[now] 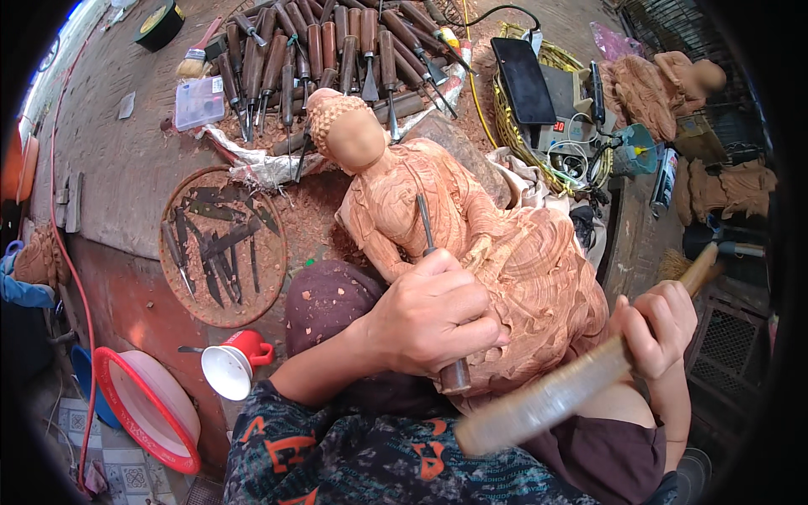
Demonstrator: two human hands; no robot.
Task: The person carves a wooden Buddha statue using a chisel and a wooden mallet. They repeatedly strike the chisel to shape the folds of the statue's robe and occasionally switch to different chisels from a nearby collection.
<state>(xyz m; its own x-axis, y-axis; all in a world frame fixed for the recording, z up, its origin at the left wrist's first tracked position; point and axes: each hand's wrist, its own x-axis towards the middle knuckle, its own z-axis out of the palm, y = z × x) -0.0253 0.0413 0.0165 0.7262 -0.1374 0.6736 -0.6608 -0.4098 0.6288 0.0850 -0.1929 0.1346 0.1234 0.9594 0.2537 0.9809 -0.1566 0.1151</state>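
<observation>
A carved wooden seated figure (526,269) leans across my lap, its curly-haired head toward the far left. Over its lower body, my left hand (438,311) is wrapped round a carving chisel (455,375). The metal shaft points away from me over the figure's chest, and the wooden butt sticks out below my fist. I cannot tell whether its tip touches the wood. My right hand (659,330) grips a wooden mallet (547,397) by its handle. Its thick end, slightly blurred, hangs near the chisel's butt, apart from it.
Many wood-handled chisels (328,50) lie heaped at the back. To the left are a round tray (175,278) of dark blades, a red-and-white mug (227,370) and a red-rimmed basin (151,404). A yellow basket (497,109) with a phone (523,80) and other carvings (648,93) stand right.
</observation>
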